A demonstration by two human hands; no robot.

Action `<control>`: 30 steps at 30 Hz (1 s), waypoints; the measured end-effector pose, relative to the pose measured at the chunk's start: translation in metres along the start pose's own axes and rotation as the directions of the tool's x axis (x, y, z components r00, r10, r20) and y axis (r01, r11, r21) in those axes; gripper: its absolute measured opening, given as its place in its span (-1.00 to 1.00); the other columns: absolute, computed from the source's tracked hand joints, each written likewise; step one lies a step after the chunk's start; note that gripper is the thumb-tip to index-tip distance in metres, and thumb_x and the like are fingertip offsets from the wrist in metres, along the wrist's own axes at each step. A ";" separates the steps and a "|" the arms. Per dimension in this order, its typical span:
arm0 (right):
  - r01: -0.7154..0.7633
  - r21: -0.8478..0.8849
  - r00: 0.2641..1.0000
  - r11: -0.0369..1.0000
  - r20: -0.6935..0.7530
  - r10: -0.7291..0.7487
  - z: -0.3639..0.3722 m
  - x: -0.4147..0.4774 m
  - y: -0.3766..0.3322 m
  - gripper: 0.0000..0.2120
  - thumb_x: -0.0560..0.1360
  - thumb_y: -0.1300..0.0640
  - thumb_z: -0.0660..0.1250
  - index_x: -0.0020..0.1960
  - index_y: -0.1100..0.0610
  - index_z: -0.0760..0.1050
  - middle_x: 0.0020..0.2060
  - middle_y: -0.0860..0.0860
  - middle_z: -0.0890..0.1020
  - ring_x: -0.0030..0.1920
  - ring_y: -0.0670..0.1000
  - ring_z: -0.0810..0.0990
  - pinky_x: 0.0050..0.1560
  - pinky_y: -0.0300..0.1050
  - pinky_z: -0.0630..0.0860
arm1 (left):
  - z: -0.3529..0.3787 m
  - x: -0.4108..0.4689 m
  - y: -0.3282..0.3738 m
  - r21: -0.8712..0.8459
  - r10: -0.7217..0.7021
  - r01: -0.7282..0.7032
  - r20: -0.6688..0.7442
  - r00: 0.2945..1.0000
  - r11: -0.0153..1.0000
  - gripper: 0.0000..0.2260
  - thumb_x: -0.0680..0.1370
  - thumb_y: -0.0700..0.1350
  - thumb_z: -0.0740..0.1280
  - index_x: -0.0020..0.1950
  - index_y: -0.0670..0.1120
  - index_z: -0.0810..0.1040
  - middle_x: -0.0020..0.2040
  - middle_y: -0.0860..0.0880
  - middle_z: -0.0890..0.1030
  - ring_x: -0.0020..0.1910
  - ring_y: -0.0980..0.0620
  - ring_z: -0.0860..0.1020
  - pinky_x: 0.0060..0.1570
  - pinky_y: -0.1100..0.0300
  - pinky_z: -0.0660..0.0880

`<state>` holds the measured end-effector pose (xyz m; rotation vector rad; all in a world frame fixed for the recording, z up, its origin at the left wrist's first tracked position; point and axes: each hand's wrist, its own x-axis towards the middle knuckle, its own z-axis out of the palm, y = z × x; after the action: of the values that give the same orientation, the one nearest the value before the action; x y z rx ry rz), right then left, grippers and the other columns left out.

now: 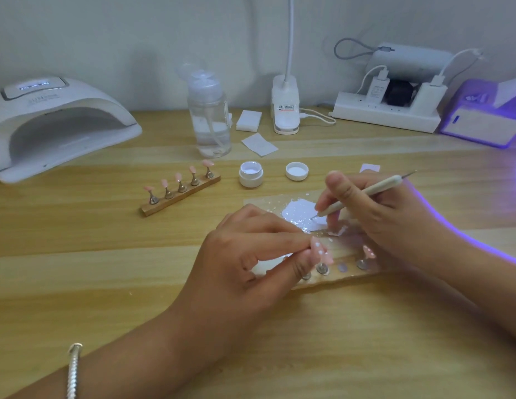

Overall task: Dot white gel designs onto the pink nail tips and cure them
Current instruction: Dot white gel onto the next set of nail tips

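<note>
My left hand (248, 251) pinches a pink nail tip (318, 248) that carries white dots, just above the near wooden stand (341, 276). That stand holds further pink tips on metal pegs, one (368, 251) to the right. My right hand (377, 208) grips a white dotting tool (363, 195) like a pen. Its point touches the white gel puddle (301, 211) on a clear palette sheet. An open white gel jar (251, 174) and its lid (297, 171) sit behind the palette.
A second wooden stand (180, 194) with several plain pink tips lies to the left. A white curing lamp (58, 122) stands at the far left, another lamp (484, 116) glowing violet at the far right. A pump bottle (209, 116), wipes (259, 144), lamp base and power strip (386, 110) line the back.
</note>
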<state>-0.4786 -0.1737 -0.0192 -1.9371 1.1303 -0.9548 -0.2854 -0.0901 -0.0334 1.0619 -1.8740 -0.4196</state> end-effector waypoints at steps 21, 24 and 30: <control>0.224 0.291 0.971 0.930 -0.145 -0.189 0.004 -0.022 -0.041 -0.64 0.53 -0.12 0.33 -0.31 0.09 0.55 -0.52 0.00 0.54 -0.51 0.04 0.53 -0.49 -0.11 0.46 | -0.001 0.001 0.004 0.009 0.007 -0.007 0.007 1.000 1.000 -0.89 0.56 -0.02 0.36 -0.07 0.18 0.67 -0.10 0.19 0.67 -0.06 0.03 0.57 -0.02 0.18 0.45; 0.217 0.288 0.973 0.933 -0.139 -0.184 0.007 -0.026 -0.042 -0.66 0.51 -0.09 0.35 -0.35 0.08 0.53 -0.52 0.00 0.55 -0.51 0.06 0.55 -0.49 -0.09 0.46 | -0.001 0.001 0.004 0.008 0.015 -0.015 0.016 1.000 1.000 -0.89 0.57 -0.03 0.38 -0.09 0.17 0.67 -0.11 0.18 0.66 -0.06 0.03 0.56 -0.01 0.19 0.44; 0.225 0.304 0.974 0.926 -0.105 -0.202 0.011 -0.027 -0.042 -0.69 0.53 0.00 0.31 -0.34 0.10 0.51 -0.52 -0.04 0.56 -0.50 -0.03 0.59 -0.43 -0.33 0.45 | -0.001 0.000 0.004 -0.003 0.013 -0.013 0.017 1.000 1.000 -0.89 0.55 -0.07 0.38 -0.07 0.13 0.69 -0.13 0.19 0.65 -0.07 0.04 0.55 -0.04 0.16 0.44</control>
<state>-0.4621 -0.1307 0.0039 -1.7971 0.7575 -1.2494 -0.2864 -0.0879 -0.0299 1.0469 -1.8943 -0.4247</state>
